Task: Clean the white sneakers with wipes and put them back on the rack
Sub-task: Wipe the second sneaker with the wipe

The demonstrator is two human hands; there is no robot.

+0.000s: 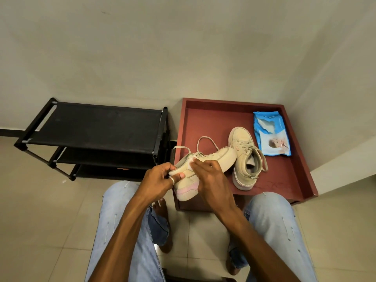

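the reddish-brown wooden tray with its raised rim sits low on the floor in the corner, and it holds three things. a flat blue plastic pack of wipes lies at its far right side, its flap peeled open. just left of the pack a second cream-white sneaker stands on its sole, toe pointing to the wall, laces loose. beside that, over the tray's near left corner, is the cream-white lace-up sneaker with a pink patch at the heel, toe pointing right and close against the other shoe.

the left hand grips this shoe's heel, fingers curled round the back, thumb pressed on the side. the right hand has its fingers bent and bunched together, pinching a small white wipe to the shoe near the collar.

the black three-shelf fabric shoe rack stands to the left against the wall. something small and orange shows on its lowest shelf, too dark to make out.

most of the wipe is hidden under the fingers. whether the shoe's sole rests on the tray or hangs above it, i cannot tell. the pale blue jeans run off the bottom edge.
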